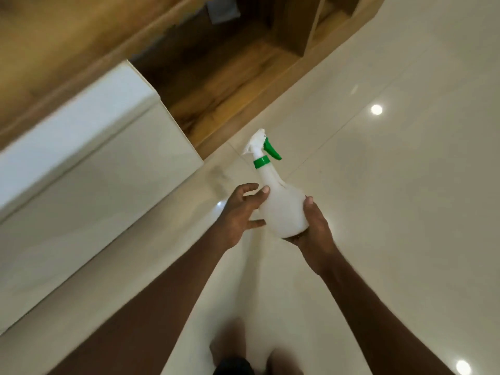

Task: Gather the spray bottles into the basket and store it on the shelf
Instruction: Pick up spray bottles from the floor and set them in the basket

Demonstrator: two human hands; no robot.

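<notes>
A white spray bottle [284, 209] with a green trigger and green collar is held upright in front of me above the floor. My right hand [313, 228] cups its base and right side. My left hand [238, 215] rests against its left side, fingers spread, thumb and fingertips touching the body. No basket is in view. The wooden shelf unit [230, 79] stands ahead at the upper middle, with an open low compartment.
A white cabinet block [89, 147] adjoins the shelf on the left. Glossy cream floor tiles [392, 185] spread to the right with ceiling-light reflections. My feet [230, 347] show at the bottom edge. A grey item sits blurred in an upper compartment.
</notes>
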